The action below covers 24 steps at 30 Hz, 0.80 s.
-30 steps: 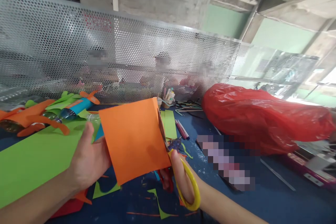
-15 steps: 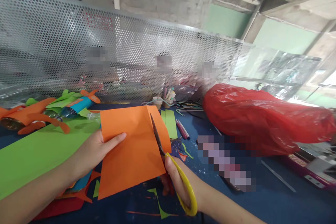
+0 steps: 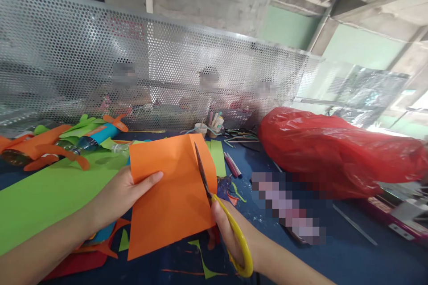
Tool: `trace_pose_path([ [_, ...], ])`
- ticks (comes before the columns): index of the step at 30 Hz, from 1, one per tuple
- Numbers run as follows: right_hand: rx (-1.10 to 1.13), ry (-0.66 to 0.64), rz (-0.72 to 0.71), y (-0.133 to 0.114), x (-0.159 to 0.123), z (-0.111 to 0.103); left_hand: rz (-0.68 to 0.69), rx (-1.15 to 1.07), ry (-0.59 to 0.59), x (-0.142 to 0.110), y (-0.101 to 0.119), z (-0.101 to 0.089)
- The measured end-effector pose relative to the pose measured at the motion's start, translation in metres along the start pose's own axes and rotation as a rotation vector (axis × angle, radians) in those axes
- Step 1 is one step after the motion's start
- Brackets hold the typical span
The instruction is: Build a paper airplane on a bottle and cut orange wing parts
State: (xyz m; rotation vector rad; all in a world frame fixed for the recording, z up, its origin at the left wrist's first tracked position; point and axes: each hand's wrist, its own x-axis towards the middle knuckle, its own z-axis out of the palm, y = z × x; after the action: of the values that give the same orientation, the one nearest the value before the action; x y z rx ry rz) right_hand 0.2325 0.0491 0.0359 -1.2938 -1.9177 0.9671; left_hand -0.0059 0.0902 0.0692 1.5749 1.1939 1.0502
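Since a second ago, left hand (image 3: pixel 115 196) swings its thumb onto the orange paper (image 3: pixel 169 200), gripping it. We note paper left of right hand (image 3: pixel 230 227), which grips scissors (image 3: pixel 204 179), blade pointing away.

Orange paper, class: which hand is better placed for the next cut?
Probably the right hand: it holds the yellow-handled scissors, one blade over the orange paper, while the left hand grips the paper's left side.
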Motion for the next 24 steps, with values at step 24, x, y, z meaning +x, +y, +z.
trace_pose_path([
  [24,-0.003,0.070,-0.010,-0.0011,-0.0022,0.0033,-0.134,-0.297,-0.020,-0.0050,0.0024,0.0088],
])
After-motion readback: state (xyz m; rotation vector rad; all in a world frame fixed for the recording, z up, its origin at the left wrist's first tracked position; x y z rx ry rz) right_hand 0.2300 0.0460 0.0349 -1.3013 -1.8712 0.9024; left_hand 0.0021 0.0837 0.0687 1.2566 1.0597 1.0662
